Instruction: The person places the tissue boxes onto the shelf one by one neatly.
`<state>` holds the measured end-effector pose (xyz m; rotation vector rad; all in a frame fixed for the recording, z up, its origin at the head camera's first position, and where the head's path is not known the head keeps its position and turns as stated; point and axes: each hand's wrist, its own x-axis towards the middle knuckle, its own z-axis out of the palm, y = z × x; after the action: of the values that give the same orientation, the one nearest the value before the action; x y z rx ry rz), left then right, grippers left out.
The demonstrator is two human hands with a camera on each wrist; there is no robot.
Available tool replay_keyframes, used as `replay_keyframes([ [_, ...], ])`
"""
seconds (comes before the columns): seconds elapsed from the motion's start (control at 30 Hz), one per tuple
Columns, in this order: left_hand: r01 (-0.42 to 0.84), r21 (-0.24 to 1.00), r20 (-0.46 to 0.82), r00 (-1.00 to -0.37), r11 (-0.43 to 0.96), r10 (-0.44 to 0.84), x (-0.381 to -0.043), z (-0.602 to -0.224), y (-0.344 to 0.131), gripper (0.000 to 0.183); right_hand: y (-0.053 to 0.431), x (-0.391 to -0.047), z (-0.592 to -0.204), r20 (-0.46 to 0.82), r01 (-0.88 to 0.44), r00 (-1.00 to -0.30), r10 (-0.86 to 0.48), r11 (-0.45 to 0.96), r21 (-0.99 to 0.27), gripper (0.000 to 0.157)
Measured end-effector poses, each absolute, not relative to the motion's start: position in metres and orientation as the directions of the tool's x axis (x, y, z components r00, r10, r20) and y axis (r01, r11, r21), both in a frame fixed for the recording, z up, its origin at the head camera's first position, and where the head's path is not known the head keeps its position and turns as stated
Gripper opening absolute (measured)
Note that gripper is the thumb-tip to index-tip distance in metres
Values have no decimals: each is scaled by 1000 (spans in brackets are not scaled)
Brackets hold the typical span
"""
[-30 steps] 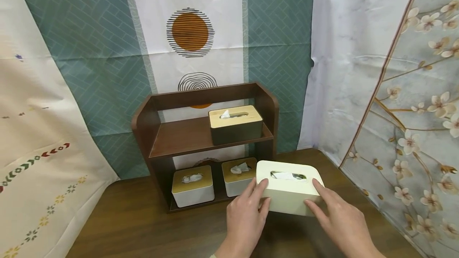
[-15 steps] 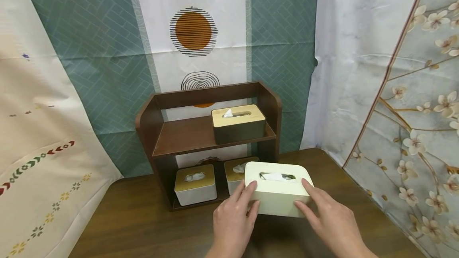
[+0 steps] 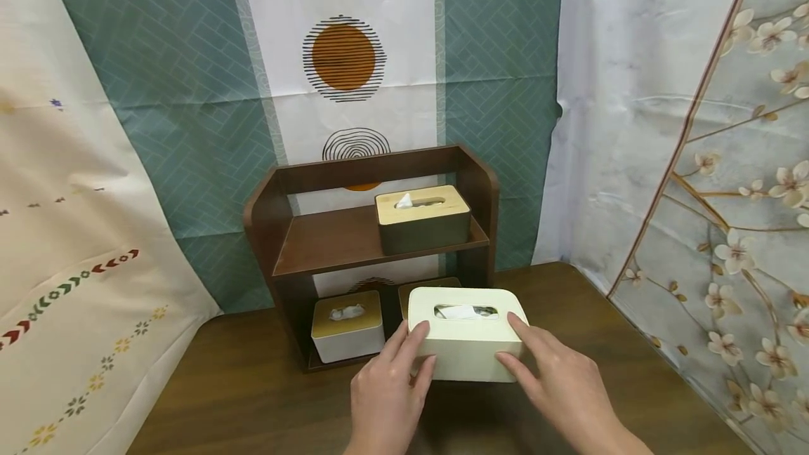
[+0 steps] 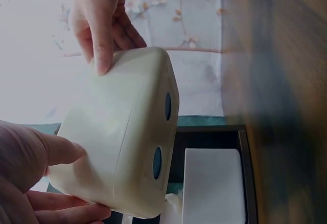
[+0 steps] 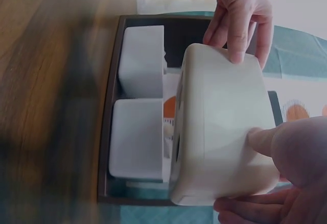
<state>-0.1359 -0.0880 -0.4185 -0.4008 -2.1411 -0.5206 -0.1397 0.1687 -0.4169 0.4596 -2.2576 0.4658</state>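
Observation:
A cream tissue box (image 3: 470, 357) with an oval slot in its lid is held up in front of the shelf by both hands. My left hand (image 3: 387, 392) grips its left end, thumb on the front face and fingers on the top and side. At the right end my right hand (image 3: 562, 381) holds it the same way. The left wrist view shows the box (image 4: 110, 127) tipped, with dark round pads along its underside edge. White tissue shows inside the slot. The right wrist view has my right thumb pressed on the front face of the box (image 5: 227, 121).
Behind stands a dark brown two-tier shelf (image 3: 325, 241). A dark tissue box with a wooden lid (image 3: 423, 230) sits on its upper tier, to the right. Below are a white tissue box (image 3: 347, 343) and another (image 5: 137, 139), mostly hidden in the head view. The wooden table (image 3: 253, 399) lies underneath.
Both hands have carried the cream tissue box to the left, from beside the shelf's right end to in front of the lower right tissue box, which it now largely covers in the head view.

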Motion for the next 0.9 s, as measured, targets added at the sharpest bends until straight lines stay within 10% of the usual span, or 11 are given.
replay_keyframes([
  [0.9,370,183,864,-502,911,30,-109,-403,-144,59,121,-140,-398,755,-598,-595,-276,780,-187,64],
])
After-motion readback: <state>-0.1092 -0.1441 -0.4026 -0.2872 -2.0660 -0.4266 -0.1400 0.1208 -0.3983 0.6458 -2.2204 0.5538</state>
